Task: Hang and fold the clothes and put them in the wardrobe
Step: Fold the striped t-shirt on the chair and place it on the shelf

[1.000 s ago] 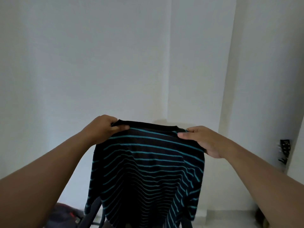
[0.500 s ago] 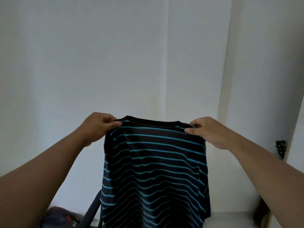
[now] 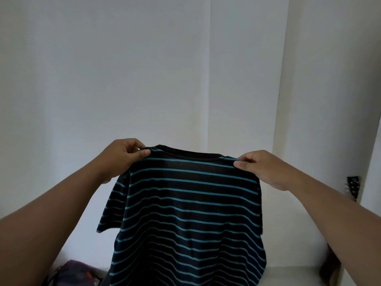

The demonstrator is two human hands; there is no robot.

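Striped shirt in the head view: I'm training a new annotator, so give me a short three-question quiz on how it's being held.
1. True or false: the shirt is held up in the air by its shoulders.
2. Multiple choice: where does the left hand grip? A) the hem B) the shoulder beside the collar C) the end of the sleeve
3. Fill in: the right hand pinches the shirt's other ____.

Key: 1 true; 2 B; 3 shoulder.
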